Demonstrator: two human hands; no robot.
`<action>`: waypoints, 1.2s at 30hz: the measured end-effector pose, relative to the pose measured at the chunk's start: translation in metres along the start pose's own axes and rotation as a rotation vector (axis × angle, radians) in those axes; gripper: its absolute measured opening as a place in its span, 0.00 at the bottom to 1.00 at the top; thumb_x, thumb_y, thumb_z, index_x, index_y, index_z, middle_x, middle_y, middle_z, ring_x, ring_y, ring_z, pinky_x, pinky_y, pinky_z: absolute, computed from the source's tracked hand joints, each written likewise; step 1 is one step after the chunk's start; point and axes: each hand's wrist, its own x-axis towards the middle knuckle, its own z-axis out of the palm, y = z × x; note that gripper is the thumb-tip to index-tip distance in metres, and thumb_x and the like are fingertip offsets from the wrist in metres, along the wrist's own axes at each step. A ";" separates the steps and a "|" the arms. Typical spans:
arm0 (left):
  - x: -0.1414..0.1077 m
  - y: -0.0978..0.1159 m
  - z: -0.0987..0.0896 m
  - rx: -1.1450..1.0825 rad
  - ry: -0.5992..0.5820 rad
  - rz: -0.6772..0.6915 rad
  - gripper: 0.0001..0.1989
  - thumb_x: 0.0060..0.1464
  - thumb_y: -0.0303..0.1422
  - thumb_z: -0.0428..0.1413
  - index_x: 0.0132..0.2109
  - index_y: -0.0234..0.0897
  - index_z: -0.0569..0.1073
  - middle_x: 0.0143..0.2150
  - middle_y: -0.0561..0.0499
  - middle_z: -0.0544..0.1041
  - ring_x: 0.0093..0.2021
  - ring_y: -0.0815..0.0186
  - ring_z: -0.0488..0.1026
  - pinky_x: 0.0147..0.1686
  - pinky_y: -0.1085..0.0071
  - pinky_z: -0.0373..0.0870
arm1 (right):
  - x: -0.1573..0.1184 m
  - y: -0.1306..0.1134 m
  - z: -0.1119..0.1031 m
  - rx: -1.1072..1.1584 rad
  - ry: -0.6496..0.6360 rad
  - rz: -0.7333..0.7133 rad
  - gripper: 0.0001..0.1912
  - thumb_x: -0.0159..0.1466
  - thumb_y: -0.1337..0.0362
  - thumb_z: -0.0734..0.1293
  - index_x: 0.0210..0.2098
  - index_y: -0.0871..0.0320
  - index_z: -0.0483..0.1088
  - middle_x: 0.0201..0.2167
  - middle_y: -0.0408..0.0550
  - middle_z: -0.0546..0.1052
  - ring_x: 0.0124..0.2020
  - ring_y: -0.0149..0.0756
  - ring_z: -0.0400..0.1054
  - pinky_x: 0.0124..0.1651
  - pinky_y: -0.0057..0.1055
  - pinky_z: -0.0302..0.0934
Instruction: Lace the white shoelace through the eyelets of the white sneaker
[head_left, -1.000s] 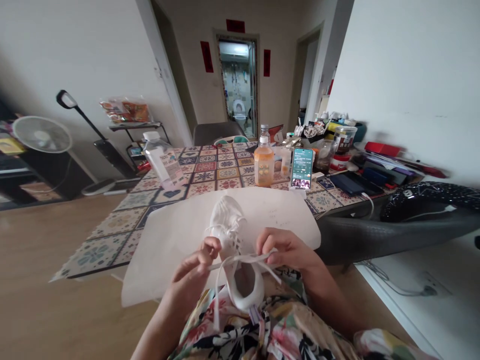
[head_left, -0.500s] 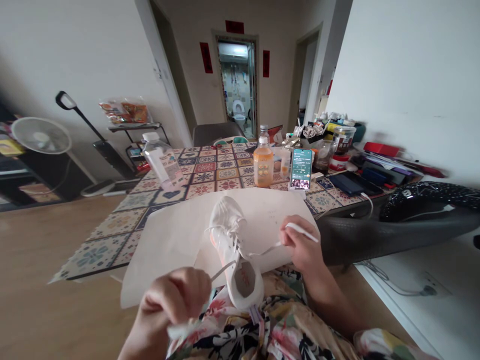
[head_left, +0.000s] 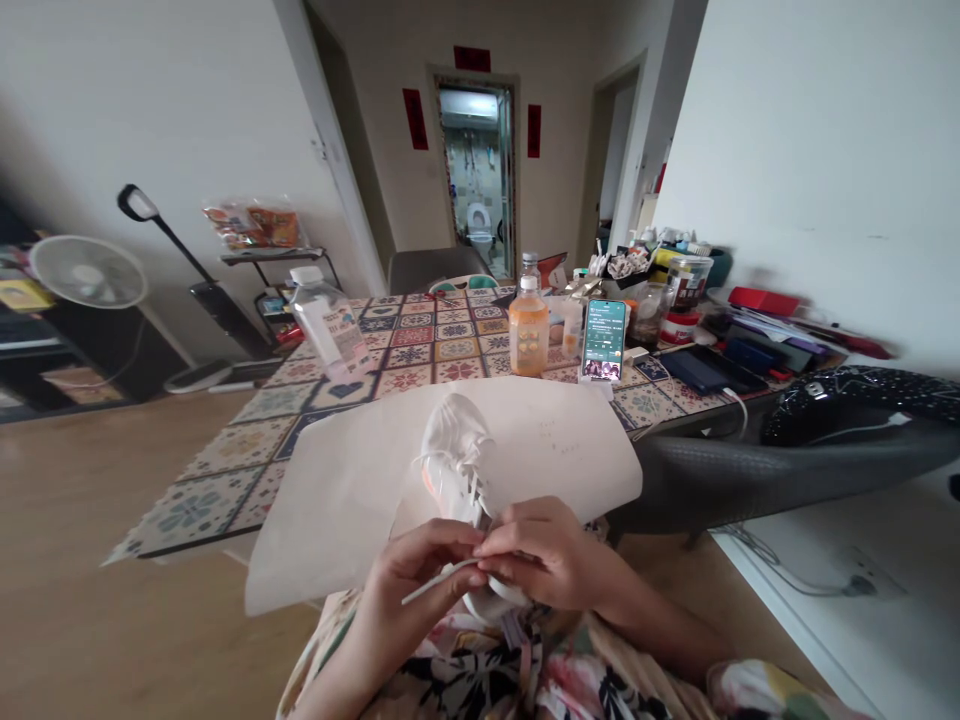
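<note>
As our left hand (head_left: 420, 570) and right hand (head_left: 541, 550) pinch the lace (head_left: 440, 580), fingertips nearly closed, over the shoe (head_left: 452, 428), toe on the white sheet (head_left: 337, 480), uneven tension could slip the lace or skew the shoe.

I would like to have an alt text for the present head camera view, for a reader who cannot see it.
A left hand and a right hand meet over a white sneaker, pinching its lace. The shoe lies on a white sheet at a patterned table, with a lit phone and an orange bottle beyond.
</note>
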 end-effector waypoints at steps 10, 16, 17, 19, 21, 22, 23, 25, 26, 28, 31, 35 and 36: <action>0.004 0.005 -0.003 0.152 0.012 0.302 0.07 0.53 0.22 0.62 0.34 0.39 0.79 0.27 0.51 0.79 0.27 0.67 0.76 0.28 0.76 0.74 | 0.002 -0.004 -0.001 0.037 -0.010 0.026 0.14 0.73 0.60 0.59 0.39 0.59 0.73 0.34 0.51 0.81 0.36 0.33 0.75 0.41 0.26 0.68; 0.004 0.012 -0.001 0.224 -0.030 0.260 0.08 0.53 0.22 0.62 0.32 0.40 0.79 0.29 0.48 0.82 0.29 0.63 0.79 0.29 0.74 0.76 | 0.000 -0.008 0.007 0.048 0.145 0.137 0.10 0.70 0.60 0.63 0.34 0.57 0.70 0.28 0.46 0.78 0.29 0.31 0.73 0.33 0.24 0.66; 0.004 0.012 0.000 0.224 -0.027 0.257 0.08 0.53 0.21 0.61 0.33 0.40 0.79 0.29 0.49 0.82 0.28 0.64 0.79 0.29 0.74 0.76 | 0.000 -0.009 0.008 0.041 0.175 0.174 0.09 0.69 0.60 0.64 0.34 0.56 0.70 0.26 0.45 0.77 0.26 0.30 0.71 0.30 0.23 0.64; 0.003 0.011 0.000 0.224 -0.019 0.267 0.08 0.52 0.21 0.61 0.33 0.40 0.79 0.27 0.50 0.81 0.28 0.64 0.79 0.29 0.74 0.76 | -0.001 -0.009 0.011 0.031 0.219 0.242 0.08 0.68 0.59 0.66 0.34 0.56 0.69 0.24 0.42 0.75 0.22 0.29 0.68 0.26 0.22 0.61; 0.001 0.009 -0.001 0.226 -0.003 0.273 0.09 0.52 0.20 0.61 0.33 0.40 0.79 0.28 0.50 0.81 0.28 0.64 0.79 0.29 0.74 0.76 | 0.001 -0.010 0.010 0.037 0.184 0.263 0.06 0.68 0.60 0.65 0.37 0.56 0.69 0.26 0.43 0.76 0.24 0.29 0.69 0.28 0.23 0.62; 0.000 0.008 -0.001 0.227 0.010 0.272 0.09 0.52 0.20 0.61 0.33 0.41 0.78 0.28 0.51 0.80 0.28 0.64 0.78 0.29 0.75 0.75 | 0.002 -0.010 0.008 0.048 0.138 0.254 0.06 0.69 0.62 0.64 0.38 0.57 0.70 0.28 0.44 0.76 0.27 0.30 0.70 0.31 0.23 0.64; -0.001 0.006 -0.002 0.231 0.025 0.268 0.09 0.52 0.20 0.61 0.33 0.41 0.78 0.28 0.51 0.80 0.28 0.65 0.77 0.29 0.75 0.75 | 0.004 -0.011 0.006 0.058 0.082 0.236 0.06 0.69 0.64 0.63 0.39 0.57 0.70 0.30 0.47 0.77 0.30 0.32 0.71 0.35 0.25 0.66; -0.003 0.003 -0.005 0.252 0.061 0.254 0.09 0.52 0.20 0.61 0.33 0.41 0.77 0.28 0.52 0.78 0.28 0.66 0.76 0.29 0.75 0.73 | 0.007 -0.011 0.003 0.063 -0.005 0.200 0.07 0.67 0.67 0.62 0.41 0.58 0.71 0.35 0.51 0.77 0.37 0.35 0.72 0.41 0.28 0.68; -0.004 0.002 -0.006 0.266 0.073 0.247 0.09 0.52 0.20 0.61 0.33 0.41 0.77 0.28 0.53 0.77 0.29 0.67 0.75 0.30 0.75 0.72 | 0.008 -0.011 0.002 0.057 -0.021 0.188 0.07 0.65 0.69 0.62 0.41 0.58 0.71 0.37 0.52 0.77 0.39 0.36 0.72 0.43 0.30 0.68; -0.005 -0.001 -0.008 0.281 0.076 0.223 0.09 0.52 0.21 0.61 0.34 0.41 0.76 0.29 0.53 0.77 0.30 0.66 0.74 0.31 0.75 0.72 | 0.009 -0.009 0.003 0.029 -0.019 0.172 0.08 0.61 0.72 0.63 0.40 0.58 0.71 0.38 0.53 0.77 0.41 0.38 0.72 0.45 0.31 0.68; -0.005 -0.002 -0.008 0.262 0.049 0.152 0.06 0.55 0.23 0.60 0.35 0.40 0.76 0.30 0.52 0.77 0.32 0.65 0.75 0.33 0.74 0.72 | 0.006 -0.005 0.007 0.003 0.000 0.160 0.06 0.61 0.73 0.63 0.36 0.57 0.69 0.38 0.52 0.77 0.40 0.37 0.72 0.44 0.30 0.68; -0.004 -0.001 -0.004 0.203 0.086 0.040 0.04 0.56 0.28 0.60 0.33 0.38 0.76 0.28 0.51 0.77 0.30 0.66 0.74 0.30 0.75 0.72 | 0.003 0.000 0.009 -0.017 -0.017 0.158 0.01 0.66 0.67 0.65 0.39 0.56 0.68 0.36 0.50 0.77 0.38 0.35 0.72 0.42 0.28 0.67; -0.004 0.000 -0.003 0.191 0.107 0.015 0.03 0.55 0.29 0.61 0.32 0.38 0.77 0.27 0.51 0.77 0.29 0.66 0.74 0.29 0.75 0.73 | 0.003 0.000 0.009 -0.038 -0.017 0.141 0.02 0.67 0.65 0.65 0.41 0.56 0.68 0.35 0.50 0.77 0.37 0.35 0.72 0.40 0.28 0.67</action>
